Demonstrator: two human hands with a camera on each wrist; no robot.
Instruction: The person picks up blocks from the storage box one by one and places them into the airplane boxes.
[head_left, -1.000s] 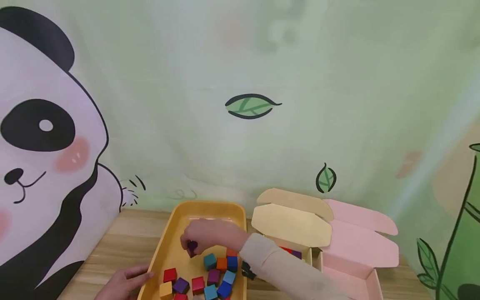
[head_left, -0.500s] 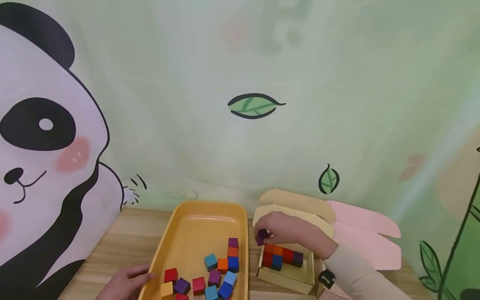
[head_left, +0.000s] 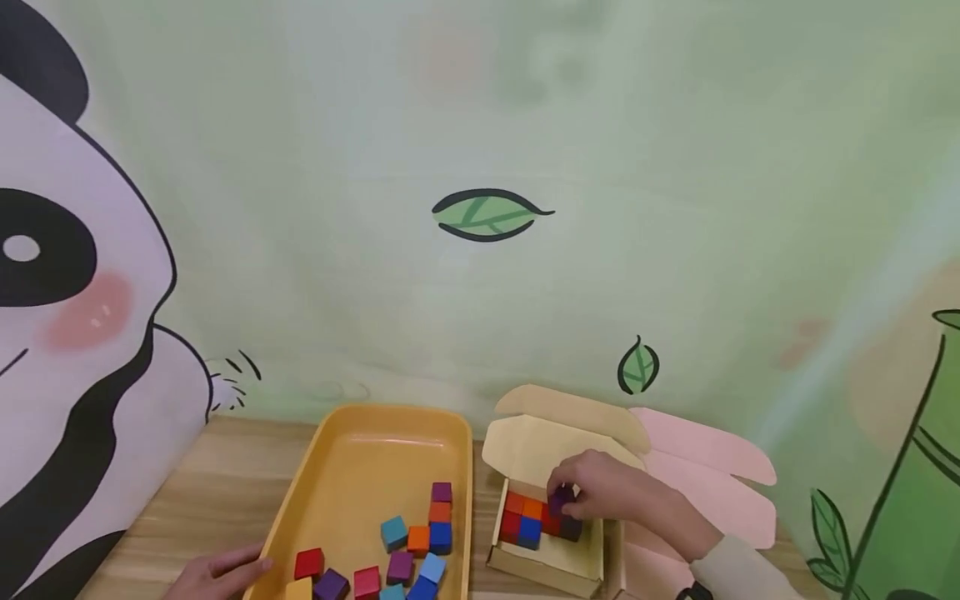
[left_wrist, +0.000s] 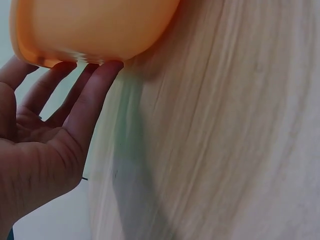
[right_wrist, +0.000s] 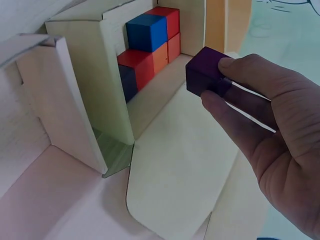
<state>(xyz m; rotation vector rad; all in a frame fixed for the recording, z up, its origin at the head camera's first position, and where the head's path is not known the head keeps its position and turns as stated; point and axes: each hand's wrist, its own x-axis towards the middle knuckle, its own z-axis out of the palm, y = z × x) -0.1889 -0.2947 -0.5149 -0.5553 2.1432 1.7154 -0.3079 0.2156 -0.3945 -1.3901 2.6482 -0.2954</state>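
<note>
Pinched between my right thumb and fingers is a dark purple cube point(head_left: 560, 500) point(right_wrist: 205, 72). The right hand point(head_left: 611, 492) point(right_wrist: 280, 115) is over the back right part of the cream box point(head_left: 558, 567) point(right_wrist: 117, 80), which holds several red, orange, blue and dark cubes point(head_left: 529, 532) point(right_wrist: 147, 32). My left hand point(head_left: 217, 577) point(left_wrist: 55, 120) touches the left side of the yellow tray point(head_left: 375, 437) point(left_wrist: 100, 30) with fairly straight fingers. Loose cubes point(head_left: 401, 568) lie in the tray's front and right parts.
A pink box point(head_left: 656, 571) point(right_wrist: 50, 185) stands open just right of the cream one. Raised cream flaps point(head_left: 558, 450) and pink flaps point(head_left: 712, 492) spread behind the boxes. A printed cloth point(head_left: 337, 208) hangs behind the wooden table point(head_left: 217, 475).
The right hand has carried a purple cube from the tray to the cream box, then further right and down over it. The left hand stays at the tray; the head view has shifted slightly.
</note>
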